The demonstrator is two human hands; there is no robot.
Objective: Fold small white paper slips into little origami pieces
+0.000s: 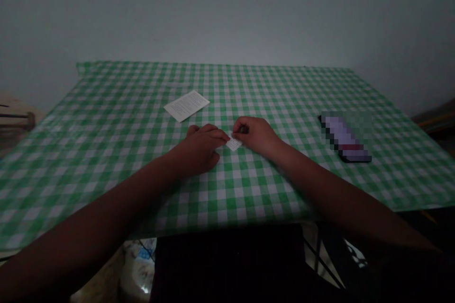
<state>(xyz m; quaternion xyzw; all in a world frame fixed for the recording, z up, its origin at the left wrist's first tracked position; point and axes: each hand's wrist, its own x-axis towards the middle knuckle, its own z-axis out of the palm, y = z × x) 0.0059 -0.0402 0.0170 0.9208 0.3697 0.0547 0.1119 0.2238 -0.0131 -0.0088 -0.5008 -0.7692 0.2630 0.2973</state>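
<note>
A small piece of printed paper (233,144) lies on the checked tablecloth between my two hands. My left hand (204,149) rests palm down, its fingers stretched out and the fingertips touching the paper's left side. At the paper's right side, my right hand (256,133) has thumb and forefinger pinched together on its upper edge. Part of the paper is hidden under the fingers. Further back and to the left, a larger printed sheet (186,105) lies flat, apart from both hands.
A phone (344,139), its screen blurred out, lies on the right of the table. The green-and-white checked tablecloth (270,90) covers the table up to a pale wall (227,14). The table's front edge is close to my lap.
</note>
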